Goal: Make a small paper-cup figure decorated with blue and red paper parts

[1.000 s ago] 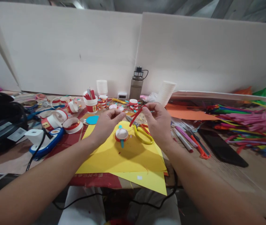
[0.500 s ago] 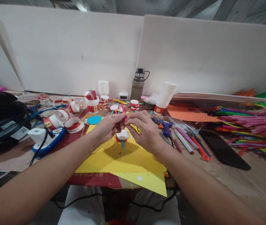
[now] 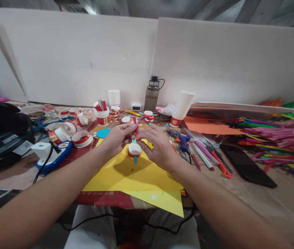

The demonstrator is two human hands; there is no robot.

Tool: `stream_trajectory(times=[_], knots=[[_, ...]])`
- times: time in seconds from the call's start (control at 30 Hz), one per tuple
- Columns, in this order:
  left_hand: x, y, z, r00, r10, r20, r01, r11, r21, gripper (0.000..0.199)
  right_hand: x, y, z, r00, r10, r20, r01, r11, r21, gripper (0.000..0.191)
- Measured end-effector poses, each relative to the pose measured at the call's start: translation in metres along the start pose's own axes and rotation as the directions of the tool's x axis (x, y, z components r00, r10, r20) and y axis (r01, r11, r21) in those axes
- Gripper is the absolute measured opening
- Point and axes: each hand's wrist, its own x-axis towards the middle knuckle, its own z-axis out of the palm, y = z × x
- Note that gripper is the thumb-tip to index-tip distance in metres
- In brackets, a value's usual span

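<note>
Between my hands is a small red strip [image 3: 136, 130], pinched by the fingertips of my left hand [image 3: 121, 137]. My right hand [image 3: 154, 141] has its fingers bent close together at the strip's right side; whether they grip anything is too small to make out. Just below the fingertips, a short white and red cup ring [image 3: 134, 149] with teal tabs sits on the yellow paper [image 3: 136, 174].
Cut cup rings [image 3: 82, 138] and a blue power strip [image 3: 55, 162] lie left. Behind stand a cup of red sticks [image 3: 102, 116], a bottle [image 3: 152, 95] and stacked cups [image 3: 183, 108]. A glue gun [image 3: 183, 141], pens and a phone [image 3: 247, 166] lie right.
The red strip and my fingertips have shifted slightly left and tilted. A teal tab at the far side of the cup ring now shows beneath my fingers.
</note>
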Motion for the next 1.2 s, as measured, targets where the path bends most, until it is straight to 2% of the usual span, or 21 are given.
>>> stream_trajectory(times=[0.1,0.2,0.3,0.4,0.53,0.83,1.2], knots=[[-0.001,-0.003,0.001,0.995,0.097,0.016,-0.098,0.987,0.125,0.027,0.002,-0.003,-0.001,0.988,0.146,-0.055,-0.142,0.987,0.072,0.005],[-0.003,-0.005,0.003,0.988,0.152,0.018,-0.150,0.945,0.291,0.026,0.003,-0.004,-0.002,0.933,0.336,-0.125,-0.314,0.934,0.170,0.004],[-0.007,-0.005,0.004,0.983,0.181,0.031,-0.175,0.874,0.453,0.028,0.004,-0.004,-0.003,0.865,0.489,-0.115,-0.445,0.851,0.278,0.006],[-0.009,-0.005,0.004,0.982,0.175,0.070,-0.184,0.822,0.538,0.029,0.004,-0.004,-0.002,0.820,0.567,-0.073,-0.514,0.788,0.340,0.006],[-0.011,-0.006,0.005,0.978,0.184,0.102,-0.209,0.789,0.578,0.025,0.004,-0.004,-0.002,0.798,0.600,-0.059,-0.543,0.758,0.362,0.008],[-0.015,-0.005,0.010,0.955,0.266,0.129,-0.285,0.714,0.639,0.021,0.004,-0.003,-0.002,0.799,0.596,-0.085,-0.548,0.778,0.307,0.008],[-0.018,-0.007,0.011,0.944,0.302,0.133,-0.317,0.717,0.621,0.019,0.008,-0.009,-0.004,0.782,0.618,-0.081,-0.558,0.752,0.351,0.003]])
